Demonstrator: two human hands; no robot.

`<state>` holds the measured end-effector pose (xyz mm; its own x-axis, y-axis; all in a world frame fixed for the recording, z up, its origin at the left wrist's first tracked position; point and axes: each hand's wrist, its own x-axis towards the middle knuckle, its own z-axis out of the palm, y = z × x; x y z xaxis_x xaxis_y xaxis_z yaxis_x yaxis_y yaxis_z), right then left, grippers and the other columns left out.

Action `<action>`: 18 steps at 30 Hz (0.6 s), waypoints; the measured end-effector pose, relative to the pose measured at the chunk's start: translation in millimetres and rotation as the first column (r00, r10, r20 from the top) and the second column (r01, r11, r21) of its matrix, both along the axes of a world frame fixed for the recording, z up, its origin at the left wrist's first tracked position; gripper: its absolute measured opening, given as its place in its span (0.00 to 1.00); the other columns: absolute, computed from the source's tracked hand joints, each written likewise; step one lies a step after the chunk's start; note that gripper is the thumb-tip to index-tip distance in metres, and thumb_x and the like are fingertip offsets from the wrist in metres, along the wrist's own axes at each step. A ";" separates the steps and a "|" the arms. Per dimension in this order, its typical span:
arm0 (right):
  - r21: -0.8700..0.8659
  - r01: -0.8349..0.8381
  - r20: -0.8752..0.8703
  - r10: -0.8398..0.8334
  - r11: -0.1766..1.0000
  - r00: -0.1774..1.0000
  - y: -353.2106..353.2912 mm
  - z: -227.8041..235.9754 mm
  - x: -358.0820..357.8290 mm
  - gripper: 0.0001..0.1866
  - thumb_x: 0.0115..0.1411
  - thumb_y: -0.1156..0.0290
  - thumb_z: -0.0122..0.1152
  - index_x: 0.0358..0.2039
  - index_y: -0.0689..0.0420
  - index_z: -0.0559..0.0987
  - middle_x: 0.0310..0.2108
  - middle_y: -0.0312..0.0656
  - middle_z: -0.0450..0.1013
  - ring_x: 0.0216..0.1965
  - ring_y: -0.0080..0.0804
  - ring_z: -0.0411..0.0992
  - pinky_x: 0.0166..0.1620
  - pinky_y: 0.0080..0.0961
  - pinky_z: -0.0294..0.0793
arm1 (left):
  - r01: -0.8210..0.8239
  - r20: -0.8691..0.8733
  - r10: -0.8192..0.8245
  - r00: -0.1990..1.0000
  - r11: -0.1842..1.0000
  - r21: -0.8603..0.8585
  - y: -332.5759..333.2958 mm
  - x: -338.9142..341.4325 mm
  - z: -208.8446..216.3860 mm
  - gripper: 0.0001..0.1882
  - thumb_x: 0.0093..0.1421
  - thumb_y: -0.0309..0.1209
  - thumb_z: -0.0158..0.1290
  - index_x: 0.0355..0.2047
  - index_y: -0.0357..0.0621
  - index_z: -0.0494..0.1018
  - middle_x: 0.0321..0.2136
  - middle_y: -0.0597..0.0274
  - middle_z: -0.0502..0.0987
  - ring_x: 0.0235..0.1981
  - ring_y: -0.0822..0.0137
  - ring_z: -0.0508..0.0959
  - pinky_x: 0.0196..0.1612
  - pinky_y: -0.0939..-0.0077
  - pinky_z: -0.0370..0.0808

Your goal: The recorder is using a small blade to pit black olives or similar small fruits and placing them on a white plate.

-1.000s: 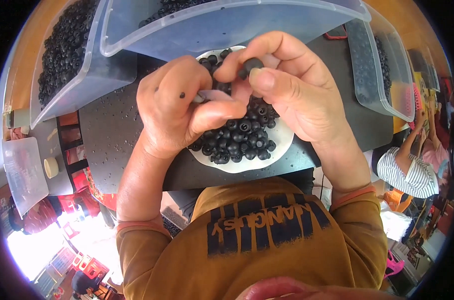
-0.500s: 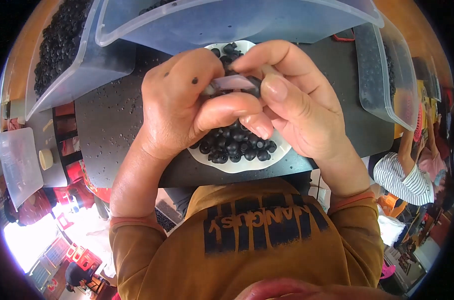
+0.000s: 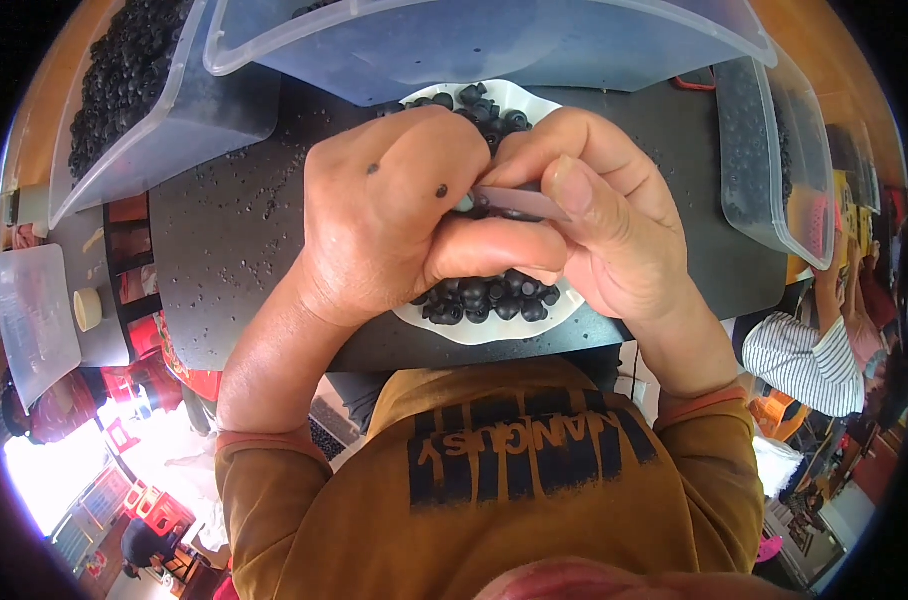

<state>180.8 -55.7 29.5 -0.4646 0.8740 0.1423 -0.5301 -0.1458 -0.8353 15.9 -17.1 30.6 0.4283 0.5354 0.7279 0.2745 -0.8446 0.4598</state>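
My left hand is curled round the pale green end of a small knife. Its thin flat blade reaches across to the thumb of my right hand. The right fingers are pinched together on a small black rubber part, mostly hidden under the blade and fingers. Below both hands lies a white plate with a wavy rim. Small black rubber parts are heaped on it, at its near side and also past my fingers at its far side.
A large clear plastic bin stands just beyond the plate. Another bin at the left holds many black parts, and a third bin stands right. Black crumbs litter the dark table. A person in a striped shirt is at the right.
My left hand has shifted right and slightly down, bringing the knife closer against the right thumb. The black part between the fingers is more covered now.
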 end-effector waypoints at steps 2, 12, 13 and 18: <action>-0.026 -0.011 -0.012 0.011 1.000 1.000 0.5 -0.3 0.5 0.15 0.61 0.62 0.47 0.36 0.63 0.68 0.32 0.44 0.70 0.31 0.21 0.68 0.34 0.15 0.68 | 0.000 -0.015 0.000 1.000 1.000 0.003 0.6 -1.1 -0.3 0.25 0.34 0.51 0.60 0.17 0.44 0.63 0.11 0.63 0.62 0.12 0.62 0.66 0.14 0.75 0.64; -0.003 0.048 -0.015 -0.048 0.999 0.999 -1.8 -0.9 -2.3 0.14 0.60 0.62 0.47 0.35 0.62 0.67 0.33 0.44 0.68 0.29 0.20 0.66 0.28 0.14 0.66 | -0.029 -0.057 0.026 0.998 0.998 -0.054 -2.7 0.0 2.3 0.26 0.34 0.52 0.59 0.17 0.44 0.63 0.11 0.62 0.62 0.12 0.61 0.66 0.14 0.75 0.64; -0.010 0.048 -0.017 -0.048 0.999 0.999 -1.8 -0.5 -2.4 0.14 0.60 0.62 0.48 0.35 0.62 0.67 0.34 0.44 0.68 0.29 0.21 0.66 0.28 0.14 0.66 | -0.028 -0.057 0.025 0.998 0.998 -0.054 -2.6 0.0 1.8 0.26 0.34 0.52 0.59 0.17 0.44 0.63 0.11 0.62 0.62 0.12 0.61 0.66 0.14 0.75 0.64; -0.043 0.008 -0.065 -0.010 0.999 0.998 -2.0 -1.1 0.4 0.13 0.60 0.62 0.49 0.34 0.61 0.66 0.33 0.43 0.67 0.30 0.21 0.65 0.30 0.14 0.66 | -0.047 -0.065 0.047 0.997 0.999 0.014 -1.9 1.3 0.7 0.26 0.34 0.53 0.59 0.17 0.44 0.63 0.11 0.63 0.62 0.12 0.61 0.66 0.14 0.74 0.64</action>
